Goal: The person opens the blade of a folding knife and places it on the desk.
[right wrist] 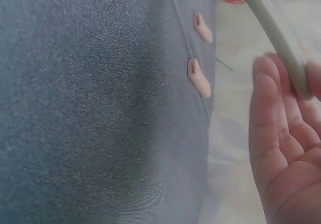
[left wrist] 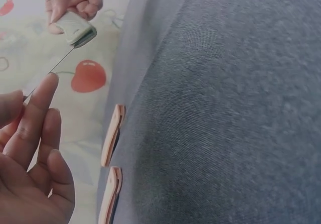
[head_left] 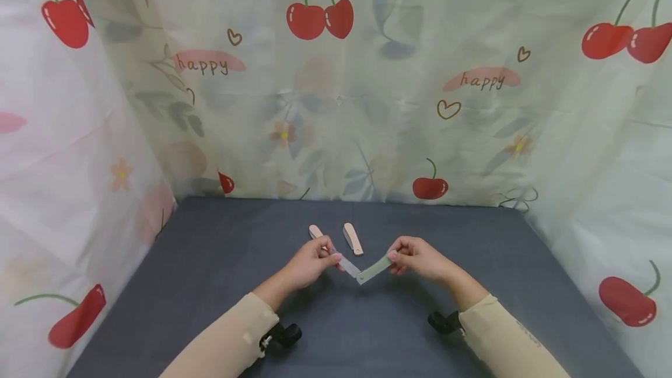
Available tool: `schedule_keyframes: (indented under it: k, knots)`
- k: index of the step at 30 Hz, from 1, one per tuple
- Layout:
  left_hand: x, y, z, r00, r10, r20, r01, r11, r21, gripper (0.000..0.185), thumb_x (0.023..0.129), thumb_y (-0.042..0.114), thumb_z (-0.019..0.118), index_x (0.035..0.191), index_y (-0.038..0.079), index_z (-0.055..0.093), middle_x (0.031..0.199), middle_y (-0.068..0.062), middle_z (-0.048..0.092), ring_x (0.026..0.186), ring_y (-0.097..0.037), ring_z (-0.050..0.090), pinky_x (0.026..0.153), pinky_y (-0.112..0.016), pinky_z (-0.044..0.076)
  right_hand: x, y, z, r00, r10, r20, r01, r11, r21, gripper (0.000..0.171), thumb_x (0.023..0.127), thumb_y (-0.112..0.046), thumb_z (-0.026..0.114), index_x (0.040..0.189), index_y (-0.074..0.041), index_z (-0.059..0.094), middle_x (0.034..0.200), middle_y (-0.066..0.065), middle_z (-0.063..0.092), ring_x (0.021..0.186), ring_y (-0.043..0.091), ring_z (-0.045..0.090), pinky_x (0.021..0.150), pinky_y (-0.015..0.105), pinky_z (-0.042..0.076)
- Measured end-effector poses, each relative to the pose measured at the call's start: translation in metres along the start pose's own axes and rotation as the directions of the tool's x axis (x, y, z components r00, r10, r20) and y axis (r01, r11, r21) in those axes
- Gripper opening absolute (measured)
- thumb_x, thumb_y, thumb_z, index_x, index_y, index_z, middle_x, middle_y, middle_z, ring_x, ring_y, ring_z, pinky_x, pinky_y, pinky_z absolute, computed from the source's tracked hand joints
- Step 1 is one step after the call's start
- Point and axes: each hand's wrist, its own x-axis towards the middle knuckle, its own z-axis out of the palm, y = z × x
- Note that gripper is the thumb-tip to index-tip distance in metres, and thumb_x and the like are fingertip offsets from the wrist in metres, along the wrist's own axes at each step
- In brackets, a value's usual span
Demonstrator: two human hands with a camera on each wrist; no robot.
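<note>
Holding a folding knife (head_left: 366,272) half open above the bench (head_left: 210,261). Left hand (head_left: 310,264) pinching the blade (head_left: 346,265), right hand (head_left: 417,258) pinching the green handle (head_left: 375,269), hinge hanging low between both hands. Two pink knives (head_left: 353,238) lying folded just beyond the left hand's fingertips.

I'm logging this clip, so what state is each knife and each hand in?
green folding knife: half open, held above the table
left hand: pinches its blade
right hand: pinches its handle
two pink folding knives: folded shut, lying on the grey table
</note>
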Motion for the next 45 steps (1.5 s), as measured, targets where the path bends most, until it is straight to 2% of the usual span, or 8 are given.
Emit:
schedule_keyframes:
  k: [4,7,15,22,29,33,40,45]
  knots:
    - [0.001,-0.002,0.002,0.999,0.01,-0.048,-0.011,0.999,-0.037,0.018,0.099,0.013,0.064,0.088,0.004,0.052,0.087,-0.013,0.075,0.071,-0.027,0.061,0.064,-0.031,0.034,-0.003,0.005,-0.002,0.998,0.015,-0.06,-0.011,0.998,0.068,0.025,0.102,-0.016,0.059,0.109,0.008,0.056,0.098,0.027,0.069,0.087,0.028,0.07,0.081,0.047,0.056]
    - [0.002,-0.005,0.006,0.996,0.007,-0.09,-0.014,0.997,-0.077,0.019,0.099,0.013,0.063,0.088,0.004,0.051,0.088,-0.014,0.075,0.089,-0.03,0.069,0.073,-0.031,0.038,-0.005,0.009,-0.001,0.993,0.032,-0.111,-0.018,0.993,0.119,0.027,0.102,-0.017,0.059,0.111,0.008,0.055,0.097,0.022,0.07,0.087,0.026,0.07,0.082,0.046,0.056]
    - [0.004,-0.01,0.018,0.973,-0.038,-0.229,-0.014,0.975,-0.22,0.016,0.097,0.007,0.065,0.088,0.003,0.052,0.089,-0.015,0.076,0.094,-0.019,0.07,0.079,-0.033,0.042,-0.01,0.011,0.009,0.965,0.063,-0.255,0.0,0.971,0.239,0.027,0.102,-0.016,0.059,0.11,0.009,0.054,0.09,0.011,0.071,0.081,0.016,0.07,0.08,0.04,0.057]
    - [0.007,-0.011,0.027,0.953,-0.058,-0.296,-0.059,0.927,-0.37,0.016,0.099,0.009,0.062,0.09,0.006,0.05,0.093,-0.014,0.075,0.096,-0.019,0.072,0.093,-0.033,0.044,-0.008,0.012,0.016,0.936,0.094,-0.34,0.053,0.916,0.399,0.02,0.103,-0.013,0.057,0.109,0.005,0.053,0.087,0.007,0.07,0.079,0.013,0.069,0.078,0.032,0.057]
    - [0.008,-0.003,0.035,0.922,-0.151,-0.355,-0.045,0.872,-0.488,0.021,0.1,0.011,0.062,0.086,0.013,0.046,0.088,-0.011,0.076,0.084,-0.007,0.07,0.072,-0.029,0.035,-0.006,0.008,0.022,0.899,0.165,-0.406,0.065,0.866,0.496,0.017,0.103,-0.014,0.057,0.108,0.002,0.053,0.089,0.01,0.07,0.079,0.014,0.07,0.078,0.03,0.057]
    - [0.009,-0.001,0.035,0.92,-0.187,-0.345,-0.017,0.86,-0.511,0.021,0.101,0.013,0.061,0.087,0.014,0.046,0.088,-0.009,0.077,0.084,-0.005,0.069,0.074,-0.032,0.034,-0.004,0.007,0.022,0.891,0.193,-0.41,0.051,0.857,0.512,0.018,0.102,-0.014,0.058,0.109,0.002,0.054,0.089,0.008,0.071,0.079,0.014,0.07,0.078,0.029,0.056]
    - [0.01,-0.007,0.021,0.956,-0.199,-0.216,0.097,0.909,-0.406,0.014,0.1,0.016,0.062,0.091,0.011,0.054,0.093,-0.005,0.077,0.089,-0.006,0.064,0.077,-0.036,0.038,-0.009,0.01,0.016,0.901,0.148,-0.407,0.032,0.915,0.403,0.024,0.101,-0.014,0.061,0.11,0.008,0.058,0.088,0.008,0.071,0.079,0.014,0.07,0.078,0.033,0.057]
    - [0.009,-0.009,0.009,0.975,-0.182,-0.127,0.131,0.934,-0.332,0.012,0.098,0.013,0.065,0.092,0.006,0.057,0.093,-0.008,0.077,0.081,-0.007,0.062,0.073,-0.034,0.04,-0.009,0.015,0.009,0.917,0.115,-0.381,0.005,0.954,0.301,0.025,0.099,-0.012,0.064,0.109,0.011,0.063,0.086,0.006,0.072,0.08,0.016,0.07,0.079,0.036,0.057]
